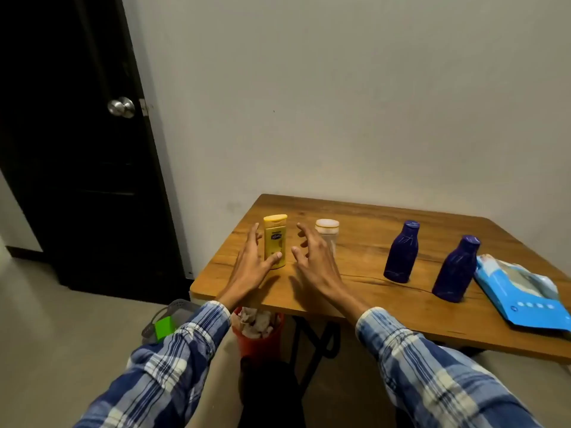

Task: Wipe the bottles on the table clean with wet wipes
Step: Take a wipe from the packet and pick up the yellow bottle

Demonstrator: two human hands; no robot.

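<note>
A yellow bottle (275, 239) stands upright near the left edge of the wooden table (370, 291). My left hand (251, 264) is open beside it, fingers spread, thumb tip touching its lower front. My right hand (312, 257) hovers open just right of the yellow bottle and partly hides a clear bottle with a white cap (328, 230). Two dark blue bottles (401, 251) (455, 268) stand upright further right. A blue pack of wet wipes (525, 291) lies flat at the table's right edge. Neither hand holds a wipe.
A red bin (258, 332) stuffed with crumpled white wipes stands on the floor under the table's front left corner. A grey basket (173, 316) with a green item sits to its left. A dark door (77, 134) is at the left. The wall runs behind the table.
</note>
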